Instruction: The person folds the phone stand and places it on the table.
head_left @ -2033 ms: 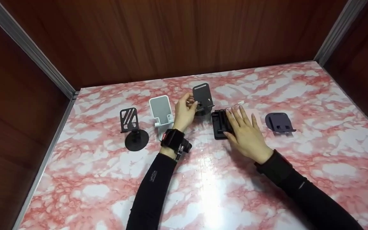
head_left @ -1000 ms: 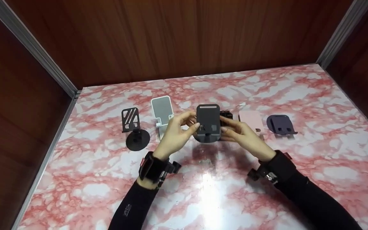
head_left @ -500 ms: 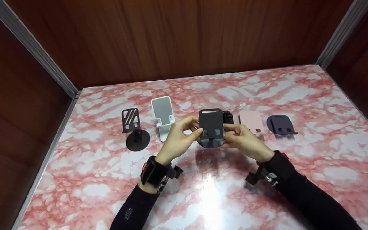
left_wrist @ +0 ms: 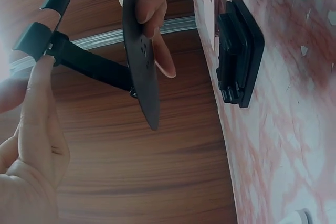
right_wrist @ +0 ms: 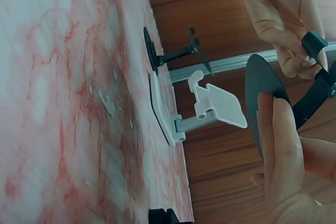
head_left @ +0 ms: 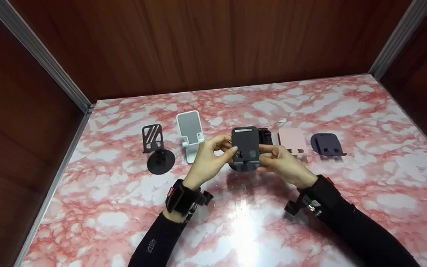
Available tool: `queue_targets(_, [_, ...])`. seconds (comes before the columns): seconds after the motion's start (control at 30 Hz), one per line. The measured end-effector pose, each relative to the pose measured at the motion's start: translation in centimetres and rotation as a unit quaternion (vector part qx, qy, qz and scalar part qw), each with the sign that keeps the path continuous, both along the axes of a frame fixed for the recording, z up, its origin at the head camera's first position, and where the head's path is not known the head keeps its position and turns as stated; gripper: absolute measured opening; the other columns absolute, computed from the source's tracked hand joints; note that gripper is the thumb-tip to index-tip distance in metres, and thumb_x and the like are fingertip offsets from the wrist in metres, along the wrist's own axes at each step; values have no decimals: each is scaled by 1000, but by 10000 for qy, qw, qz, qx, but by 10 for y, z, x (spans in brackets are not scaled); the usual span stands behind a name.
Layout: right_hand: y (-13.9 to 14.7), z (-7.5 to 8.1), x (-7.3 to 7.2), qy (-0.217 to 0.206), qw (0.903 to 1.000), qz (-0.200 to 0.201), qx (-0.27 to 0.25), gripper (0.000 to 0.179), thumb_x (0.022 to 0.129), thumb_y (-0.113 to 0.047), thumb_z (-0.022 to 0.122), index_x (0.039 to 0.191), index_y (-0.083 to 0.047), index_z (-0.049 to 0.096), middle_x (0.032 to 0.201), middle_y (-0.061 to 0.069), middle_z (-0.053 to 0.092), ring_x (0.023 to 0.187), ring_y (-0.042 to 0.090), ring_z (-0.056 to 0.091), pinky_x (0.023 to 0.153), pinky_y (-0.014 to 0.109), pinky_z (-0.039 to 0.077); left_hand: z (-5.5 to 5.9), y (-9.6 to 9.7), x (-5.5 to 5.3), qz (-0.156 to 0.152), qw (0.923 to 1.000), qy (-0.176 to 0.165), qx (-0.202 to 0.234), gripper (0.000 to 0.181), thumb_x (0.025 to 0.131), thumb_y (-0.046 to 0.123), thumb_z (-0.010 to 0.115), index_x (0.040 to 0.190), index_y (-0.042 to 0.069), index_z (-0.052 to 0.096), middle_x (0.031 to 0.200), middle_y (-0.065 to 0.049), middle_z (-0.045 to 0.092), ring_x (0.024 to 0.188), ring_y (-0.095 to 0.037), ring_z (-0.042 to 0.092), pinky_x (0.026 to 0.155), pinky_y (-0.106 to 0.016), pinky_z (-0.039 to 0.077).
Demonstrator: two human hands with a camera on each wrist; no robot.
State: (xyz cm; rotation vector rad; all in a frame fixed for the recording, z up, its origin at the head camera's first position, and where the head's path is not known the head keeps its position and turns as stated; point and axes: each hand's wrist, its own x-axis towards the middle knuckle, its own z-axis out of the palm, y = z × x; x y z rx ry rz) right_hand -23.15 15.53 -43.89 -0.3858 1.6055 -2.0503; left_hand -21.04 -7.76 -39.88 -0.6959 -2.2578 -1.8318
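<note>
A dark grey phone stand (head_left: 245, 140) is held up off the table between both hands, its plate facing the head camera. My left hand (head_left: 209, 159) pinches the stand's upper plate by its left edge. On the other side, my right hand (head_left: 285, 165) grips the round base, with fingers on both faces of the disc (left_wrist: 140, 72) in the left wrist view. An arm (left_wrist: 92, 68) links the disc to the hooked cradle. Partly hidden behind the held stand, a folded black stand (head_left: 265, 137) lies on the table.
Left on the marbled table (head_left: 124, 230) stand a black slotted phone stand (head_left: 160, 162) and a white one (head_left: 190, 128). To the right lie a folded pink stand (head_left: 292, 139) and a dark purple one (head_left: 327, 144). Wood-look panels (head_left: 213, 44) enclose the back and sides.
The left hand has brought the grey stand nearer and lifted it. My right hand has left the folded black stand and taken the grey stand's base. Over the last half second, little differs.
</note>
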Motion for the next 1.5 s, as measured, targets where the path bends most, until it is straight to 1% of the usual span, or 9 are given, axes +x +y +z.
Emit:
queue_targets(0.1, [-1,0,0,153,9998,-89,69,55,96,11,43,146,14,20,115,17,66,94,20,67,83,32,56,-1,2,0,-3,9995,-186,236,11,92,4,66,96,-6,66,79,-9,64,70,-15,62,59,-33,59])
queue_targets(0.4, [-2,0,1,588,9964,-401,468,59,94,14,46,148,9,22,107,15,68,90,20,67,89,50,51,-6,1,-2,74,9987,-320,384,13,92,2,65,84,-8,61,74,-9,61,66,-16,59,58,-34,59])
queue_targets(0.67, [-1,-2,2,705,9940,-409,733,61,94,12,49,148,9,21,101,13,69,84,17,67,85,45,54,-12,-1,-4,-137,9954,-690,646,15,93,2,63,86,-10,58,70,-3,58,61,-15,61,58,-41,59])
queue_targets(0.8, [0,-3,3,699,9936,-425,782,62,93,12,49,148,9,21,96,12,68,81,16,66,79,37,57,-12,-2,-4,-284,9932,-842,754,15,94,4,62,86,-7,56,70,-3,56,61,-15,61,60,-46,59])
queue_targets(0.9, [0,-3,4,717,9935,-417,777,63,93,11,50,149,8,20,96,12,68,82,17,66,80,37,57,-10,-2,-3,-357,9913,-967,819,14,94,5,62,87,-5,56,71,-2,56,61,-14,61,62,-49,59])
queue_targets(1.1, [-1,-1,5,772,9942,-402,639,63,94,11,50,149,9,20,100,14,69,88,18,67,86,44,54,-5,-3,-4,-484,9866,-1251,931,10,94,3,61,87,-2,55,72,-2,55,62,-13,60,60,-37,60])
queue_targets(1.23, [-3,1,5,816,9946,-439,468,61,93,14,48,148,10,21,107,17,69,95,19,67,87,40,54,-2,-4,-4,-535,9858,-1298,926,10,94,2,60,87,-2,56,72,-3,55,61,-13,60,61,-40,60])
queue_targets(1.4, [-5,3,5,907,9937,-512,417,61,93,15,48,148,10,22,114,22,66,98,21,67,87,35,54,3,-6,-5,-580,9851,-1323,938,11,94,3,61,85,-1,55,70,-3,55,60,-13,60,57,-30,59])
queue_targets(1.5, [-7,5,4,979,9925,-605,416,61,92,15,49,147,10,24,114,23,65,97,20,68,86,34,55,5,-7,-6,-612,9850,-1327,914,12,94,3,61,83,1,56,70,-3,56,60,-13,60,57,-30,59])
